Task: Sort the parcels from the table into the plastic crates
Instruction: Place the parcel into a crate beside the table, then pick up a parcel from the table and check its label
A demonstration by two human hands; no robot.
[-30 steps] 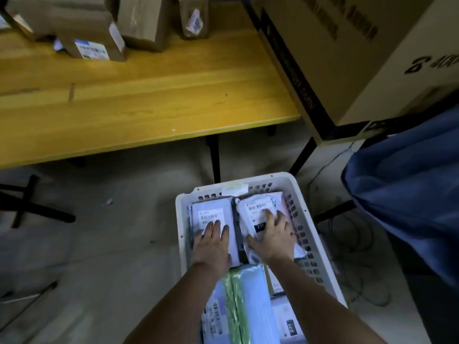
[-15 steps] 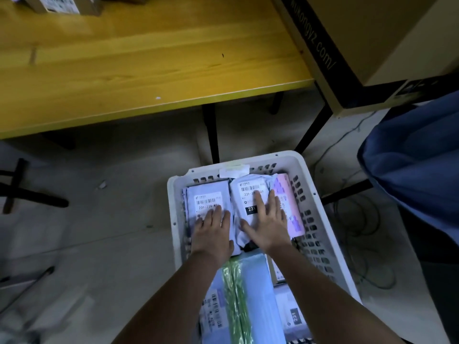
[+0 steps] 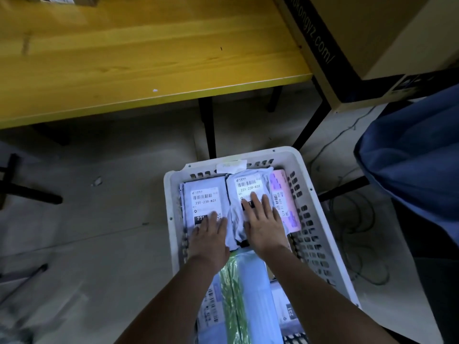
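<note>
Both hands are down in the white plastic crate (image 3: 323,234) on the floor, which sits just in front of the yellow wooden table (image 3: 149,58); the left hand (image 3: 210,235) lies flat with straight fingers on the near end of the left grey parcel (image 3: 205,194), covering the bottom of its label, not gripping anything; the right hand (image 3: 263,223) is also spread flat, fingers straight, pressing on the right grey parcel (image 3: 248,184) next to it; both labels read 231-239-K01, so same code on the pair; those two lie side by side, touching, at the far end of the crate, labels up; squeezed between the right one and the crate wall is a pink parcel (image 3: 280,192), partly under the edge of the right hand; closer to the camera, between the forearms, there's a pale blue parcel (image 3: 253,294) with a green bubble-wrap strip (image 3: 232,289) along its left side, and more labelled packets show underneath it, too dark to read properly; a big cardboard box (image 3: 372,33) hangs over the table's right end, and something in blue fabric (image 3: 409,157) sits at the right; a tangle of dark cable (image 3: 357,232) lies on the floor beside the crate.
</note>
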